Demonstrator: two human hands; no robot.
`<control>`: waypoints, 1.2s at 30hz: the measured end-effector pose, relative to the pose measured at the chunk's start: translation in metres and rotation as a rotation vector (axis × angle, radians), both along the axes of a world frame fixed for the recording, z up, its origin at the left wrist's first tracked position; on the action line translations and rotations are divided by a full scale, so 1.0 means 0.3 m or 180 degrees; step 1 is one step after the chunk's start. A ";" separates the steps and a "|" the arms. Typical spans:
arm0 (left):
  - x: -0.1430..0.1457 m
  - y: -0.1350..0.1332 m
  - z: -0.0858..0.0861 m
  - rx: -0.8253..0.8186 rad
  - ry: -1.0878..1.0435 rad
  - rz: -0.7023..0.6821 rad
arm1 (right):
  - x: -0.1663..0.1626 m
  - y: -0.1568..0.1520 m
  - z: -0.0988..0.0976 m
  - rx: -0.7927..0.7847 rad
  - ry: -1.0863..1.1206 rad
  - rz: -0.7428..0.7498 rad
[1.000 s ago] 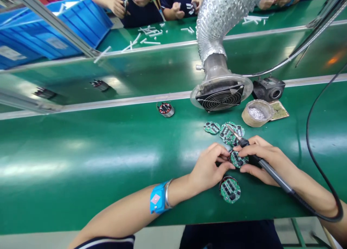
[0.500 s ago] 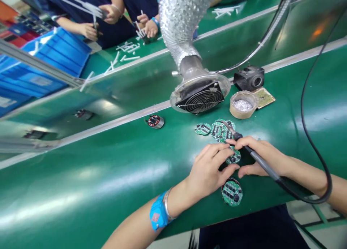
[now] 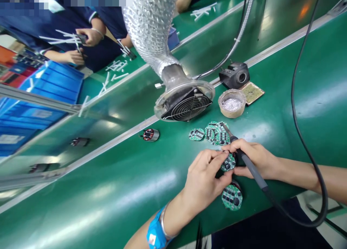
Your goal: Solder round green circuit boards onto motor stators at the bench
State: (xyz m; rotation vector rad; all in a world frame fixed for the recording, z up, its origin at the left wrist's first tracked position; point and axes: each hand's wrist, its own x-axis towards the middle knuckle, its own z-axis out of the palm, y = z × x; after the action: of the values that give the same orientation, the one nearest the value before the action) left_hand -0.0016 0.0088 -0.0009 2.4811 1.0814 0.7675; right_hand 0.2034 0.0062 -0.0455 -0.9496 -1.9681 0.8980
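Between the fingers and thumb of my left hand (image 3: 203, 175) is a round green circuit board (image 3: 228, 163), held by its edge. My right hand (image 3: 257, 158) is closed around a soldering iron (image 3: 252, 169), and its fingertips also touch the board's far side. The iron's tip lies over a cluster of round circuit boards (image 3: 215, 133) beyond my hands. One more board (image 3: 196, 134) rests just left of that cluster. Nearer to me, below my left thumb, sits another round board (image 3: 232, 197), apparently on top of a motor part mostly hidden beneath it.
A fume extractor hood (image 3: 187, 104) hangs over the green bench. Right of it stand a tub of silvery solder (image 3: 232, 103), a sponge tray (image 3: 252, 93) and a black iron holder (image 3: 235, 75). A motor stator (image 3: 151, 134) lies left. Co-workers handle white strips beside blue bins (image 3: 54, 93).
My view has shifted, so the bench items appear further left. My fingers have drawn closer together around the circuit board. The soldering iron stays in my right hand.
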 end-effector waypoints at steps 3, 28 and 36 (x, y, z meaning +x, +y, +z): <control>0.001 -0.009 -0.011 -0.0017 -0.0066 0.0116 | -0.008 -0.008 0.004 0.0059 -0.0042 -0.0050; -0.060 0.051 -0.100 -0.3799 -0.2071 0.0693 | -0.010 -0.066 -0.004 0.0741 -0.0660 -0.0367; -0.011 0.098 -0.053 -0.4483 -0.1907 0.0683 | 0.003 -0.065 0.005 0.1067 -0.1130 -0.0641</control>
State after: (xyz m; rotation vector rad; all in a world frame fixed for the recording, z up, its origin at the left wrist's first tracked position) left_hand -0.0048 0.0384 -0.0169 0.8957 1.0563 0.4436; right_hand 0.2042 -0.0134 -0.0439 -1.1372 -2.1777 0.2847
